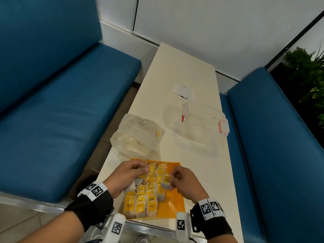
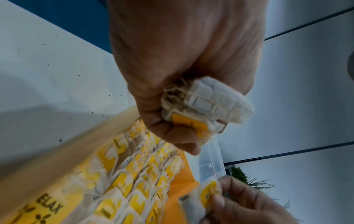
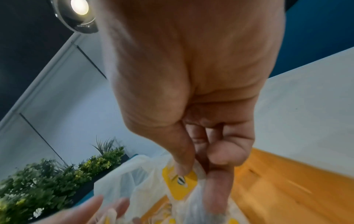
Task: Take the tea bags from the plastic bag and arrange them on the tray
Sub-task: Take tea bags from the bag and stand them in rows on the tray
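An orange tray (image 1: 172, 206) lies at the near end of the table, with several yellow-tagged tea bags (image 1: 141, 202) laid in three rows over its left part. My left hand (image 1: 130, 174) hovers above the tray's far left and grips a small bunch of tea bags (image 2: 206, 104) in its curled fingers. My right hand (image 1: 182, 179) is over the tray's middle and pinches a single tea bag (image 1: 165, 182) by its yellow tag (image 3: 184, 178). The crumpled translucent plastic bag (image 1: 138, 135) sits just beyond the tray, with more tea bags inside.
A clear plastic box (image 1: 198, 127) with red latches stands to the right of the bag, and a small white packet (image 1: 183, 91) lies farther back. Blue sofa seats (image 1: 61, 120) flank the narrow white table (image 1: 184, 71). A green plant (image 1: 308, 76) is at the far right.
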